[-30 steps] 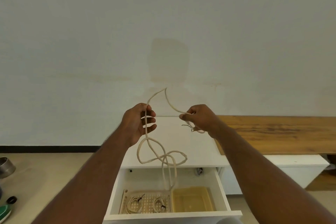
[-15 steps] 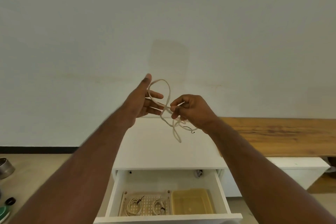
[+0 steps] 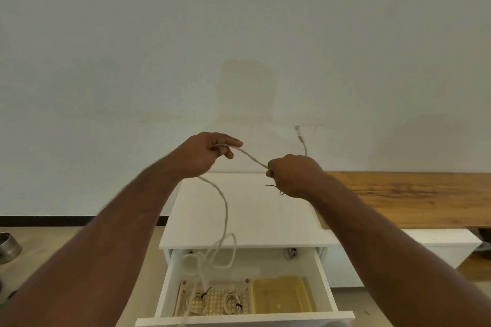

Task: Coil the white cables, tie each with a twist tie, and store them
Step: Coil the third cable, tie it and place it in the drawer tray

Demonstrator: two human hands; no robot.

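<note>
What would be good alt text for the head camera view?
A person's left hand and right hand hold a white cable stretched between them, its slack hanging into an open white drawer containing two tied coils in a perforated tray.

Soft even daylight, faint shadow on wall (image 3: 247, 87), slight blur, wide-angle edge distortion.

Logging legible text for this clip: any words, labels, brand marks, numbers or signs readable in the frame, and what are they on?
None can be read.
The white cable held by the left hand and right hand shows no print.
The drawer, its yellow tray and pale perforated tray are unmarked.
The wall and wooden bench are plain.
</note>
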